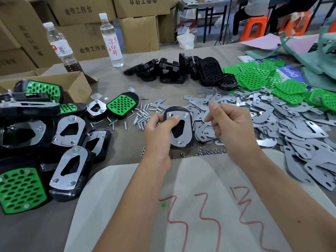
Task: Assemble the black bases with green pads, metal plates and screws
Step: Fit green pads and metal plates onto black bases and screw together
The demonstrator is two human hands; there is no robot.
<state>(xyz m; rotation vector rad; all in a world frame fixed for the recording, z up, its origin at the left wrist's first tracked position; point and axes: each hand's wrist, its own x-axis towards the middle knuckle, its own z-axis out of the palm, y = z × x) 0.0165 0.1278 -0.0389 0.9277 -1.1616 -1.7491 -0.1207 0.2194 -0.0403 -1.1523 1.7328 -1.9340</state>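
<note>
My left hand (158, 135) grips a black base (175, 108) just above the table, with its thumb pressed on the metal plate (177, 114) that lies on the base. Screw ends poke up through the plate's holes. My right hand (234, 128) hovers just right of the base with its fingers curled and the thumb raised; I see nothing in it. Loose screws (143, 116) lie left of the base, and small nuts (209, 152) are scattered in front of it. Behind are spare black bases (181, 70), green pads (254, 77) and a heap of plates (272, 113).
Assembled bases with green pads and plates (69, 135) pile up at the left beside an open cardboard box (80, 84). Two bottles (112, 39) (60, 46) stand at the back left. A white sheet with red marks (200, 179) covers the near edge.
</note>
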